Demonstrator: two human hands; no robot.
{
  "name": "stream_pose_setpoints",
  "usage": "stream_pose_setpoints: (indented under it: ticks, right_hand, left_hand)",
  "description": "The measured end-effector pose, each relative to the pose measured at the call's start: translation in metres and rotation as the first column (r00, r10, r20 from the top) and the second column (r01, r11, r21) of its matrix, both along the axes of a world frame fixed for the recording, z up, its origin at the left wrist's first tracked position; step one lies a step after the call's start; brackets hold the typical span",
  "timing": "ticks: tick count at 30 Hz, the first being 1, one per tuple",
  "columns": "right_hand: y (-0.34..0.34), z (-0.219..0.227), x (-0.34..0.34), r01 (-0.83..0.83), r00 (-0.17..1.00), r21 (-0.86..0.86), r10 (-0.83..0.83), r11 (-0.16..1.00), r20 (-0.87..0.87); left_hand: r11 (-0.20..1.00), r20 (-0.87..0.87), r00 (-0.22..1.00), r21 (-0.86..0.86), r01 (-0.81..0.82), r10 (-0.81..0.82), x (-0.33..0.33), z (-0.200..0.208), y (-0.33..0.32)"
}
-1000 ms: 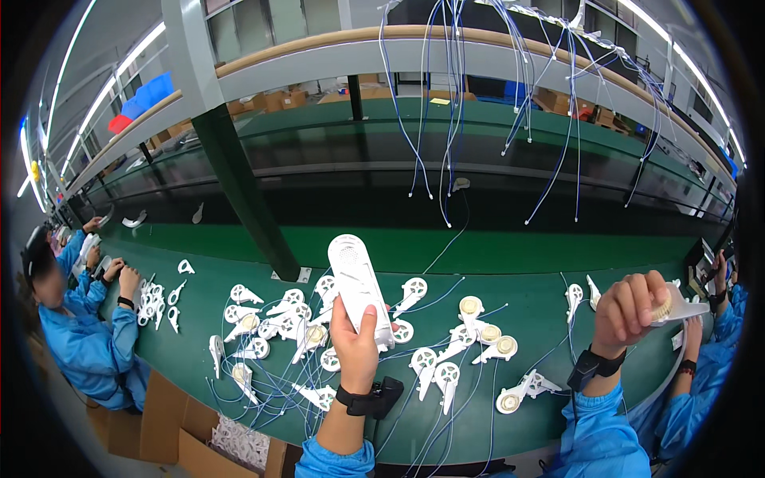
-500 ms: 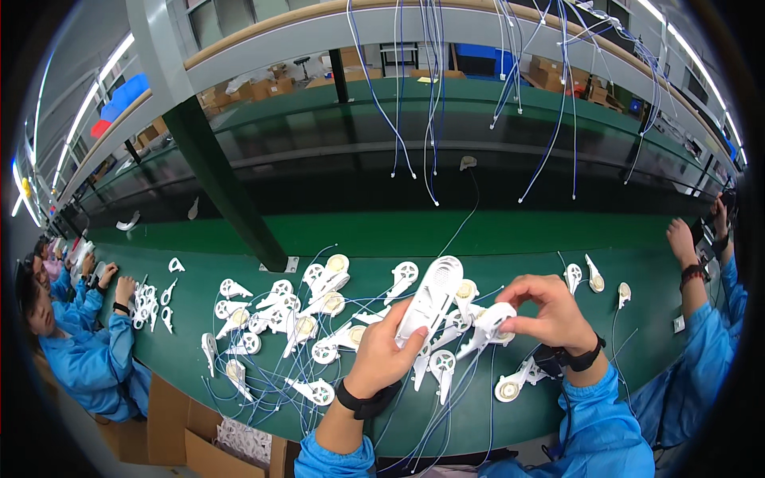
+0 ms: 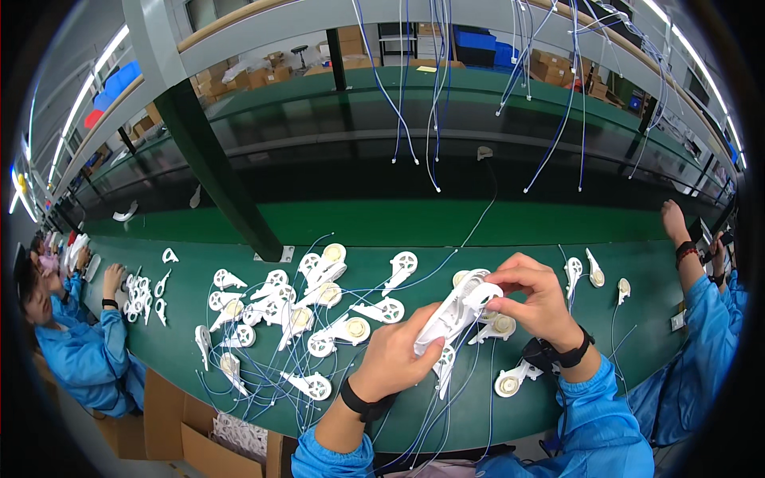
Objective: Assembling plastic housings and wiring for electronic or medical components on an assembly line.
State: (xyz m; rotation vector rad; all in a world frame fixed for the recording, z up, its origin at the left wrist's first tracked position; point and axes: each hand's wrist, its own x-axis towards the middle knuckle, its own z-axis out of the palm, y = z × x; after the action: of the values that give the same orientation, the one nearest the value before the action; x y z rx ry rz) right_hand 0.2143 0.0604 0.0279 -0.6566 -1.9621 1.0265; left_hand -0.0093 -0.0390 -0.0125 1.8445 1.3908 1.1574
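My left hand is closed around a long white plastic housing, gripping its lower end with the thumb along one side; its hollow side faces up. My right hand pinches a white plastic part with a round spoked end between thumb and fingers. That part lies over the upper end of the housing. Blue and white wires hang from below my hands toward the front edge. Beneath them, more white parts with round cream discs lie on the green table, partly hidden by my hands.
Many loose white parts with tangled wires spread to my left. Wires hang from the overhead rail. A green post rises from the table. Co-workers in blue sleeves sit left and right. An open carton stands below the left edge.
My right hand has brought the round-ended part leftward, from beside the housing onto its upper end. The housing has tilted and its hollow side now shows. The view has shifted slightly.
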Motion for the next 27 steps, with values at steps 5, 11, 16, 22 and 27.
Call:
stream_pose_setpoints:
  ticks: [5,11,16,22,27]
  right_hand:
    - [0.001,-0.002,-0.001,0.001,1.0,0.004,-0.001,1.0,0.023]
    - [0.001,-0.003,-0.002,0.023,0.998,0.069,-0.028,0.997,0.061]
    - [0.001,-0.002,-0.003,0.051,0.992,0.191,-0.071,0.98,0.099]
    - [-0.005,0.0,-0.014,0.083,0.997,0.074,-0.083,0.994,-0.001]
    - [-0.002,-0.007,-0.005,-0.048,0.993,-0.164,0.065,0.985,0.095]
  left_hand:
    - [1.0,0.003,1.0,0.019,0.01,-0.01,0.003,0.0,0.0]
    - [0.997,-0.043,0.999,0.074,-0.022,0.025,0.003,-0.005,0.001]
    - [0.996,-0.053,0.998,0.085,-0.035,0.039,0.005,-0.003,0.001]
    - [0.995,-0.068,0.997,0.096,-0.014,0.021,0.005,-0.003,0.0]
    - [0.999,-0.121,0.993,0.044,-0.004,0.009,0.008,0.003,-0.002]
